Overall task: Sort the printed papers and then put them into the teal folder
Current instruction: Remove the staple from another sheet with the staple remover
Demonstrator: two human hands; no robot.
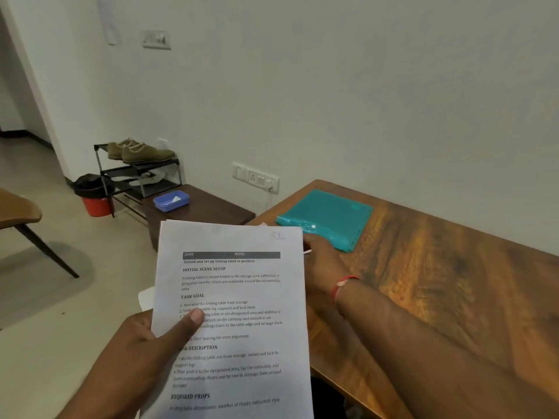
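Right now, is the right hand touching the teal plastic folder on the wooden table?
Cannot tell. The head view shows the right hand beside the near edge of the teal folder, but the white printed papers hide its fingers.

Cannot see the fingers of the right hand (323, 264), tucked behind the 3 o'clock edge of the printed papers (233, 297). Cannot see those of the left hand (142, 349) either, bar the thumb. Cannot read the faint scribble (277, 235) at the page's 1 o'clock corner. Cuts off the papers at 6 o'clock and the chair (18, 210) at 9 o'clock.
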